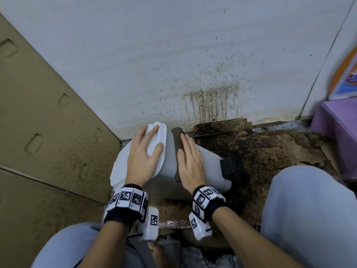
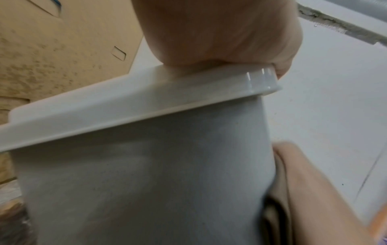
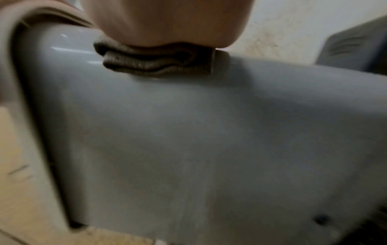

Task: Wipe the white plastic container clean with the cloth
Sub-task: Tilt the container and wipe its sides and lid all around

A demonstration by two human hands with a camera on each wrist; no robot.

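My flat right hand (image 1: 190, 163) hides most of the cloth (image 1: 178, 141) on the container (image 1: 170, 151); left hand (image 1: 144, 157) lies flat on its lid; stained floor (image 1: 260, 151) and wall (image 1: 154, 64) beyond.

— Left hand (image 1: 144, 155)?
— Flat, fingers spread and straight, palm pressing down; wrist bent forward.
— Right hand (image 1: 190, 161)?
— Flat too — fingers together, straight, palm down, forearm angling in from the right.

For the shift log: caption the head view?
Left hand steadies the white container on its side; right hand presses brown cloth flat on it.
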